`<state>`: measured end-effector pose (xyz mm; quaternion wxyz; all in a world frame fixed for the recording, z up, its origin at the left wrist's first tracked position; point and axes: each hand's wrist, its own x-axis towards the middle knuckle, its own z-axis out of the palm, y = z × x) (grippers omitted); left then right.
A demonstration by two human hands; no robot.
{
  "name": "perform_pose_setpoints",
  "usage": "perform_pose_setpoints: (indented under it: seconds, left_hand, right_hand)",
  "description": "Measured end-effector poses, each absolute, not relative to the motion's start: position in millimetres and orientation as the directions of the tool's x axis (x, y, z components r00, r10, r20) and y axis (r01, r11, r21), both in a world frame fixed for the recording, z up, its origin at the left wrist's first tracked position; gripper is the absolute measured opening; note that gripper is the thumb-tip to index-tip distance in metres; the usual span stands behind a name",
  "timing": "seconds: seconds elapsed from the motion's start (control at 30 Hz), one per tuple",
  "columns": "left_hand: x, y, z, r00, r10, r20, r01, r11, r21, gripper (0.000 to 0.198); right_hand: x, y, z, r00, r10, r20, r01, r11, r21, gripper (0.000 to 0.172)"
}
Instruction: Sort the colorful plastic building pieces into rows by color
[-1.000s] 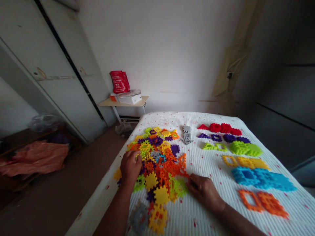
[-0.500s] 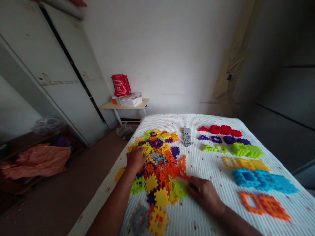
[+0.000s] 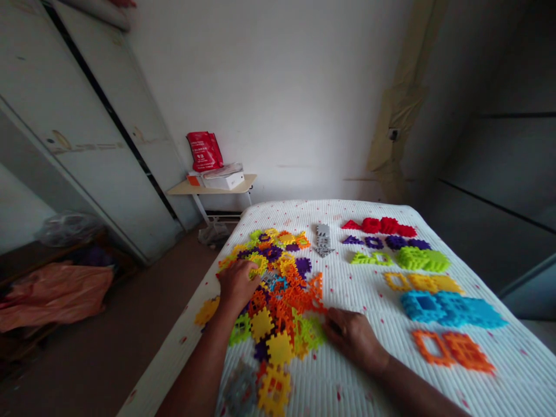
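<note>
A mixed pile of toothed plastic building tiles (image 3: 280, 350) in yellow, orange, purple, lime and other colours covers the left part of the bed. My left hand (image 3: 238, 285) reaches into the pile's left side, fingers curled among yellow and lime tiles; whatever it grips is hidden beneath it. At the pile's right edge, my right hand (image 3: 357, 337) rests closed on the sheet, beside an orange triangular tile (image 3: 316, 292) and a lime tile (image 3: 313, 331). Its curled fingers hide anything inside them.
Sorted rows lie on the right: red tiles (image 3: 388, 226), purple tiles (image 3: 397, 242), lime tiles (image 3: 421, 259), yellow tiles (image 3: 428, 282), blue tiles (image 3: 452, 310) and orange tiles (image 3: 468, 351). Grey tiles (image 3: 323, 238) form a column at the middle. Beyond the bed stands a small table (image 3: 178, 188) with a red bag (image 3: 205, 152).
The whole view has shifted slightly, so things appear a little further left. My left hand's thumb side has turned a bit among the tiles; my right hand stays by the pile's edge.
</note>
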<state>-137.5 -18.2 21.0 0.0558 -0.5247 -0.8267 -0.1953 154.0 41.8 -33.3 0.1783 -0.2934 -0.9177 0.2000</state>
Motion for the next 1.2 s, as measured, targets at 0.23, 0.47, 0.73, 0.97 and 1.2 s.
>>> perform_pose_setpoints:
  seconds: [0.23, 0.47, 0.73, 0.97, 1.2]
  left_hand:
    - [-102, -19, 30, -0.343, 0.884, 0.318, 0.871, 0.173, 0.459, 0.015]
    - [-46, -24, 24, -0.230, 0.907, 0.352, 0.733, -0.076, 0.676, 0.011]
    - [-25, -20, 7, -0.227, 0.903, 0.365, 0.762, -0.069, 0.644, 0.008]
    - [-30, -20, -4, -0.186, 0.911, 0.367, 0.769, -0.097, 0.632, 0.012]
    - [-32, -21, -9, -0.167, 0.910, 0.379, 0.744, -0.136, 0.654, 0.014]
  right_hand:
    - [154, 41, -29, -0.715, 0.670, 0.198, 0.390, 0.618, -0.683, 0.016]
    - [125, 46, -3, -0.616, 0.787, 0.040, -0.075, -0.008, -0.997, 0.027]
    - [114, 42, -5, -0.631, 0.771, -0.081, -0.198, -0.261, -0.945, 0.031]
    - [112, 47, -13, -0.671, 0.732, -0.116, -0.188, -0.319, -0.929, 0.034]
    - [112, 44, -9, -0.593, 0.798, -0.107, -0.196, -0.272, -0.942, 0.035]
